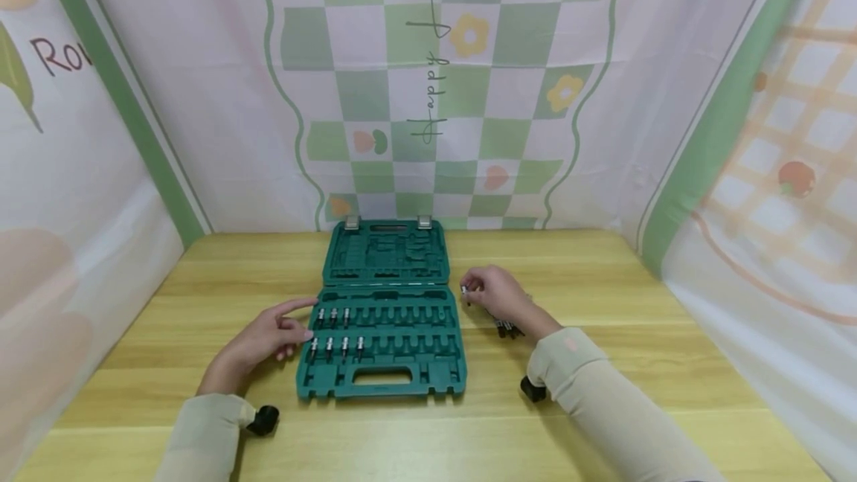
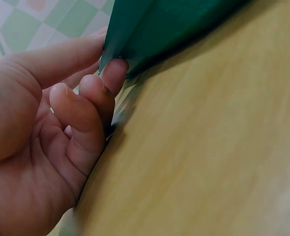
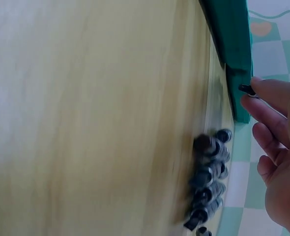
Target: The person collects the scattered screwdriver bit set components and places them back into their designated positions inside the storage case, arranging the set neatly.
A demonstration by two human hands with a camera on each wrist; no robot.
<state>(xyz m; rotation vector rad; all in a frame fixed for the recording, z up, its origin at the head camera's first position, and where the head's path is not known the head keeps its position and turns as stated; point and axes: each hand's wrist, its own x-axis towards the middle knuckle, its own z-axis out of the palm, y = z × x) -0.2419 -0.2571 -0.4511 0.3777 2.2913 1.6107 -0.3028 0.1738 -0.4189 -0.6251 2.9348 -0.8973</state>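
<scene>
A green tool case (image 1: 380, 385) lies unfolded on the table. Three bit sockets (image 1: 333, 317), silver with dark tips, sit at the left of its upper row, and several more (image 1: 344, 349) at the left of the lower row. My left hand (image 1: 264, 333) touches the case's left side with thumb and an extended index finger; its other fingers bend loosely. To the right of the case, my right hand (image 1: 498, 294) pinches one small bit socket (image 3: 247, 90) between thumb and index finger, above the table. Several loose bit sockets (image 3: 209, 182) lie below that hand, partly hidden in the head view.
The case's lid (image 1: 385, 251) lies back toward the curtain, its moulded recesses showing and two latches on its far edge. Printed fabric (image 1: 428, 95) encloses the wooden table (image 1: 402, 445) at the back and sides. Each wrist carries a black camera (image 1: 263, 420).
</scene>
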